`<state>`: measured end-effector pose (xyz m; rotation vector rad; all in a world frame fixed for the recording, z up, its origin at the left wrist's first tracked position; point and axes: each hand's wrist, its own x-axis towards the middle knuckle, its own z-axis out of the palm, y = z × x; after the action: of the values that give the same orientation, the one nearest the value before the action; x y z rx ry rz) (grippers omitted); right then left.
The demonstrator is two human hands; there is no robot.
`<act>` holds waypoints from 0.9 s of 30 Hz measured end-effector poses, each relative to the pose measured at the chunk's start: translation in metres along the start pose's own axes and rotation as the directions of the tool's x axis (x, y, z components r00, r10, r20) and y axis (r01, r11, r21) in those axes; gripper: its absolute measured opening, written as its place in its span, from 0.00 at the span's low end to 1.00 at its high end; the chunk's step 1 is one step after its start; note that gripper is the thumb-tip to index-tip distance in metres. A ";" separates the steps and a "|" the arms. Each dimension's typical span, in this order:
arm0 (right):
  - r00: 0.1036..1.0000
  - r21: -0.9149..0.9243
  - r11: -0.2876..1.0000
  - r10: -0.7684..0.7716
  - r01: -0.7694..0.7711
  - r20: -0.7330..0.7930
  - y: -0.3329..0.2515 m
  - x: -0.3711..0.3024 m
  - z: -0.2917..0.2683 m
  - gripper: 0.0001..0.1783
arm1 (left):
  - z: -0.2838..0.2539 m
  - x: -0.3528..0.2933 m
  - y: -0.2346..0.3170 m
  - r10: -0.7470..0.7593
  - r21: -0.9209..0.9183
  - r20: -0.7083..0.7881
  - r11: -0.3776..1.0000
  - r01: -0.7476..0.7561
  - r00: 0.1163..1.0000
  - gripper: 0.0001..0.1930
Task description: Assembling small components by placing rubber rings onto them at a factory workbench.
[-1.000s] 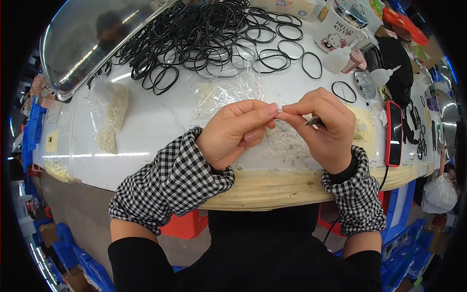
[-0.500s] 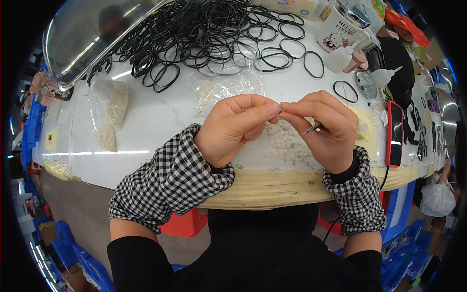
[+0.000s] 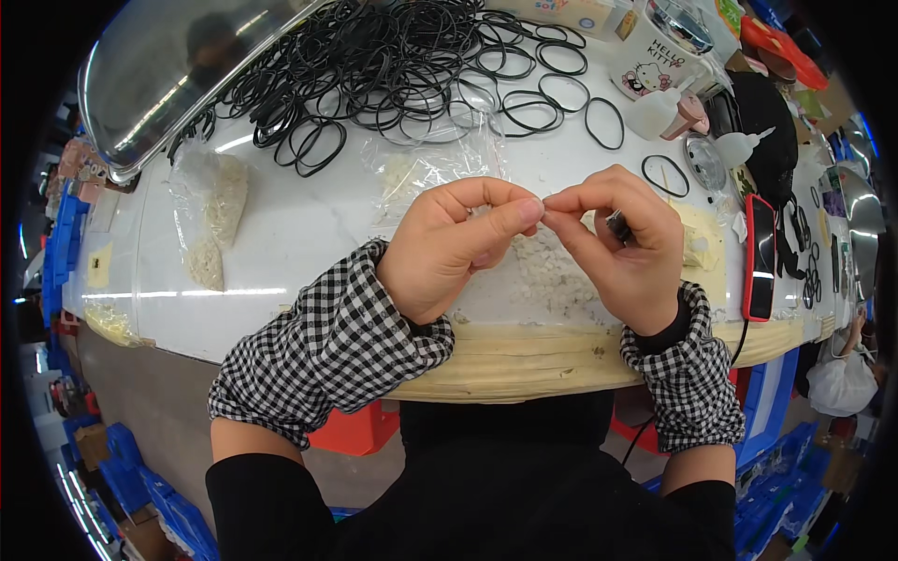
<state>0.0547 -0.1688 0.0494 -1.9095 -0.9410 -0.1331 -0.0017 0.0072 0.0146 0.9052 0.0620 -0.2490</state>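
My left hand (image 3: 456,245) is closed in a pinch, thumb against forefinger, on something too small to make out. Meeting it at the fingertips, my right hand (image 3: 629,245) also pinches with thumb and forefinger. A slim dark metal tool (image 3: 617,225) is tucked in the curl of the right hand's other fingers; most of it is hidden. Below the joined fingertips, a loose pile of small whitish pieces (image 3: 559,280) is spread on the white tabletop (image 3: 318,224). Just beyond my left hand lies a clear plastic bag (image 3: 398,173) with pale pieces in it.
A heap of black rubber bands (image 3: 374,65) covers the back, beside a shiny metal bowl (image 3: 178,75). Another filled bag (image 3: 220,215) lies left. To the right are a white mug (image 3: 645,70), squeeze bottles (image 3: 655,114) and a red-cased phone (image 3: 760,257). A wooden strip (image 3: 524,360) edges the table.
The tool in my right hand has turned, so its pointed tip no longer shows below the fingers. My right thumb and forefinger have shifted slightly; my left hand stays nearly still.
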 end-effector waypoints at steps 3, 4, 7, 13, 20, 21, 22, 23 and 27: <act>0.999 0.034 0.999 -0.038 0.038 -0.006 0.001 -0.001 0.002 0.08 | 0.000 0.001 -0.002 0.007 -0.029 0.026 1.000 -0.006 1.000 0.08; 0.999 0.042 0.998 -0.045 0.045 -0.001 0.001 -0.001 0.003 0.09 | 0.001 0.001 -0.003 0.011 -0.046 0.039 0.999 -0.009 0.999 0.08; 0.998 0.082 0.995 -0.051 0.049 0.020 -0.003 -0.001 0.002 0.09 | -0.002 0.004 -0.009 -0.011 -0.169 0.128 0.985 0.033 0.992 0.08; 0.982 -0.042 0.998 0.059 -0.052 0.182 -0.003 -0.001 -0.006 0.15 | -0.007 0.006 -0.005 0.000 -0.203 0.244 0.978 0.051 0.970 0.07; 0.984 -0.105 0.993 0.073 -0.056 0.164 -0.002 -0.007 0.002 0.21 | -0.012 0.009 -0.008 0.017 -0.193 0.381 0.979 0.062 0.924 0.06; 0.984 -0.109 0.993 0.070 -0.053 0.166 -0.003 -0.007 0.002 0.21 | -0.012 0.009 -0.008 0.022 -0.192 0.387 0.980 0.057 0.922 0.06; 0.983 -0.112 0.992 0.068 -0.049 0.169 -0.003 -0.007 0.002 0.21 | -0.012 0.009 -0.009 0.027 -0.191 0.392 0.980 0.053 0.920 0.06; 0.983 -0.116 0.992 0.065 -0.045 0.174 -0.004 -0.007 0.002 0.20 | -0.012 0.009 -0.009 0.026 -0.187 0.389 0.981 0.051 0.921 0.06; 0.982 -0.117 0.992 0.057 -0.036 0.180 -0.006 -0.007 0.003 0.20 | -0.012 0.009 -0.007 0.020 -0.170 0.377 0.984 0.048 0.926 0.06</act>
<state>0.0453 -0.1691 0.0489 -2.0740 -1.0285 0.0182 0.0059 0.0103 0.0003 0.6679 -0.2644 -0.4213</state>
